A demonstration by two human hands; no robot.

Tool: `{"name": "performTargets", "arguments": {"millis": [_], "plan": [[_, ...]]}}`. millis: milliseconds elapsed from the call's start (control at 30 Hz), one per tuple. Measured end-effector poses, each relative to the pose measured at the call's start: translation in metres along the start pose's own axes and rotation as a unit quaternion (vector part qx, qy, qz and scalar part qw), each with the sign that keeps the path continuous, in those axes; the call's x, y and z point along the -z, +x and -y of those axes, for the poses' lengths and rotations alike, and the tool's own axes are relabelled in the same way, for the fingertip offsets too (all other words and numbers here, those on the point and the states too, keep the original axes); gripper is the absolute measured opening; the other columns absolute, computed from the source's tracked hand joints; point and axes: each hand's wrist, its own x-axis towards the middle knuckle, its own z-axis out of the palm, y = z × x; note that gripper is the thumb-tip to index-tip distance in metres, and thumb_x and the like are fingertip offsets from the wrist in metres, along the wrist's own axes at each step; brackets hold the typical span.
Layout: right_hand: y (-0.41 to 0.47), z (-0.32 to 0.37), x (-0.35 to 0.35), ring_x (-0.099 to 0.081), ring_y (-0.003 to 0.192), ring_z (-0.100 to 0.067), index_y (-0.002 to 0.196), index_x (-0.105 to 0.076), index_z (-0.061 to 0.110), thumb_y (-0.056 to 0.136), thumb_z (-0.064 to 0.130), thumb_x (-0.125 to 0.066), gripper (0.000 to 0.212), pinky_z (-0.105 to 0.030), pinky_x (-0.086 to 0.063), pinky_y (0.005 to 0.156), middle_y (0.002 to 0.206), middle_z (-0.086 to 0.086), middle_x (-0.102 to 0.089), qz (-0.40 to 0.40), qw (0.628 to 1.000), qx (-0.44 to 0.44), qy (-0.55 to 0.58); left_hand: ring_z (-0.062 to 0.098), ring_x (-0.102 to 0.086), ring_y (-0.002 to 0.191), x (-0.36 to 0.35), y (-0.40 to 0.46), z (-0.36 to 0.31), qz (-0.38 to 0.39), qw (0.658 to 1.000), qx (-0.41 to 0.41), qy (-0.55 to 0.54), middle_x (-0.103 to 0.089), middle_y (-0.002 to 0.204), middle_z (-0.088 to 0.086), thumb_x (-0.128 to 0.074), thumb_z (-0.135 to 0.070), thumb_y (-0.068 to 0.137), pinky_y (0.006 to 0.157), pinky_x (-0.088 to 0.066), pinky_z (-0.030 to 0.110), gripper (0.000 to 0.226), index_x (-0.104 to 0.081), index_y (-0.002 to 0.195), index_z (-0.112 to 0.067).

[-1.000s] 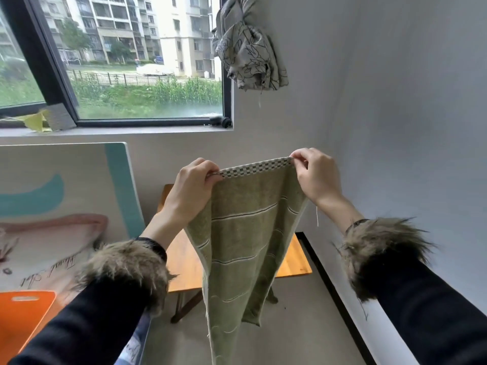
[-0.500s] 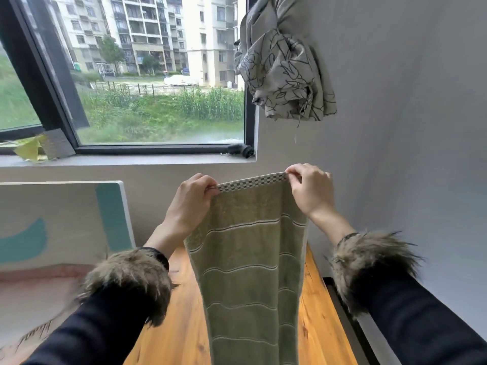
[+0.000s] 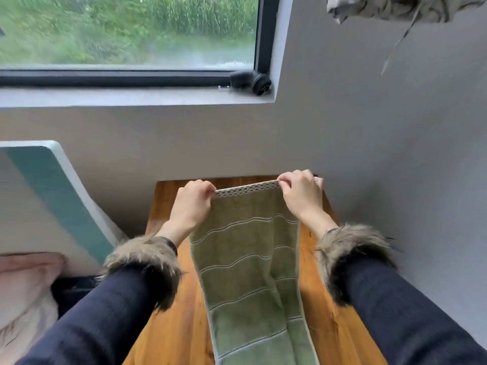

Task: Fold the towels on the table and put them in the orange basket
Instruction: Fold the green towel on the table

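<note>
- Head view: a person is standing at a narrow wooden bench, looking down along both forearms.
- A green towel with thin pale stripes is being held up by its top edge above the bench, roughly over the bench's middle line.
- The towel's top edge is a checkered band, stretched flat between the two hands near the far end of the bench.
- The left hand is gripping the left corner of that band, its fingers curled over the edge and pinching it.
- The right hand is gripping the right corner the same way, fingers curled and pinching the band.
- The towel is hanging down from the hands toward the camera, running off the bottom of the frame; it looks doubled lengthwise, with a second layer showing along its right side.
- Whether the lower part is touching the bench, I cannot tell.
- Both arms are wearing dark sleeves with shaggy fur cuffs.
- Beyond the far end of the bench is a grey wall, with a window above it showing blurred greenery.
- A black knob-like object is sitting on the window ledge, above the bench.
- To the left of the bench a large white and teal board is leaning.
- Patterned grey fabric is hanging at the top right, high above the bench.
</note>
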Motion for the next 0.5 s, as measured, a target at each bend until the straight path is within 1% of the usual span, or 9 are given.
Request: {"name": "performTargets", "arguments": {"millis": [100, 167, 200, 267, 333, 400, 433, 500], "plan": [[0.014, -0.013, -0.05, -0.05, 0.115, -0.024, 0.115, -0.065, 0.021, 0.095, 0.023, -0.046, 0.027, -0.034, -0.028, 0.097, 0.118, -0.003, -0.064, 0.045, 0.999, -0.013, 0.022, 0.031, -0.056, 0.098, -0.04, 0.009, 0.029, 0.008, 0.998, 0.029, 0.061, -0.066, 0.101, 0.008, -0.05, -0.016, 0.091, 0.081, -0.037, 0.037, 0.02, -0.068, 0.099, -0.017], [0.016, -0.025, -0.077, -0.048, 0.121, -0.027, 0.125, -0.058, 0.017, 0.096, 0.02, -0.045, 0.032, -0.036, -0.03, 0.102, 0.127, -0.006, -0.059, 0.072, 0.996, -0.034, 0.039, 0.033, -0.054, 0.101, -0.064, 0.006, 0.047, 0.002, 0.997, 0.045, 0.06, -0.063, 0.108, 0.01, -0.049, -0.013, 0.09, 0.083, -0.039, 0.04, 0.025, -0.064, 0.109, -0.014], [0.011, -0.032, -0.089, -0.046, 0.123, -0.028, 0.128, -0.055, 0.015, 0.096, 0.019, -0.044, 0.034, -0.036, -0.031, 0.103, 0.131, -0.008, -0.057, 0.089, 0.994, -0.047, 0.042, 0.034, -0.053, 0.102, -0.077, 0.0, 0.056, 0.013, 0.997, 0.051, 0.054, -0.061, 0.111, 0.013, -0.049, -0.01, 0.089, 0.084, -0.04, 0.042, 0.028, -0.061, 0.114, -0.012], [-0.013, -0.048, -0.116, -0.045, 0.123, -0.029, 0.131, -0.051, 0.011, 0.097, 0.015, -0.04, 0.036, -0.036, -0.033, 0.103, 0.134, -0.011, -0.053, 0.125, 0.989, -0.065, 0.051, 0.036, -0.052, 0.106, -0.104, -0.019, 0.071, 0.069, 0.995, 0.054, 0.043, -0.056, 0.118, 0.017, -0.049, -0.007, 0.088, 0.085, -0.043, 0.045, 0.035, -0.056, 0.122, -0.006], [-0.053, -0.061, -0.143, -0.044, 0.125, -0.028, 0.134, -0.047, 0.008, 0.099, 0.013, -0.035, 0.038, -0.034, -0.032, 0.103, 0.136, -0.011, -0.05, 0.161, 0.981, -0.087, 0.06, 0.037, -0.046, 0.12, -0.134, -0.049, 0.076, 0.153, 0.987, 0.043, 0.034, -0.049, 0.131, 0.02, -0.049, -0.009, 0.089, 0.096, -0.04, 0.045, 0.04, -0.049, 0.129, -0.003], [-0.1, -0.071, -0.167, -0.04, 0.128, -0.027, 0.137, -0.041, 0.007, 0.1, 0.013, -0.032, 0.039, -0.032, -0.029, 0.104, 0.14, -0.011, -0.045, 0.195, 0.972, -0.117, 0.056, 0.035, -0.026, 0.138, -0.162, -0.082, 0.074, 0.237, 0.97, 0.029, 0.041, -0.03, 0.149, 0.018, -0.048, -0.021, 0.093, 0.11, -0.026, 0.046, 0.049, -0.037, 0.139, -0.008], [-0.122, -0.075, -0.177, -0.038, 0.13, -0.026, 0.14, -0.038, 0.006, 0.1, 0.014, -0.03, 0.041, -0.031, -0.026, 0.106, 0.142, -0.011, -0.042, 0.212, 0.966, -0.135, 0.055, 0.032, -0.013, 0.143, -0.174, -0.096, 0.071, 0.27, 0.961, 0.023, 0.055, -0.017, 0.155, 0.014, -0.045, -0.03, 0.095, 0.114, -0.017, 0.049, 0.054, -0.029, 0.144, -0.014], [-0.157, -0.083, -0.188, -0.031, 0.135, -0.024, 0.143, -0.03, 0.007, 0.101, 0.015, -0.028, 0.043, -0.03, -0.022, 0.109, 0.148, -0.009, -0.035, 0.242, 0.956, -0.159, 0.057, 0.029, 0.007, 0.145, -0.193, -0.115, 0.066, 0.309, 0.947, 0.002, 0.088, 0.003, 0.158, 0.006, -0.038, -0.046, 0.095, 0.113, 0.0, 0.055, 0.062, -0.014, 0.149, -0.025]]}}
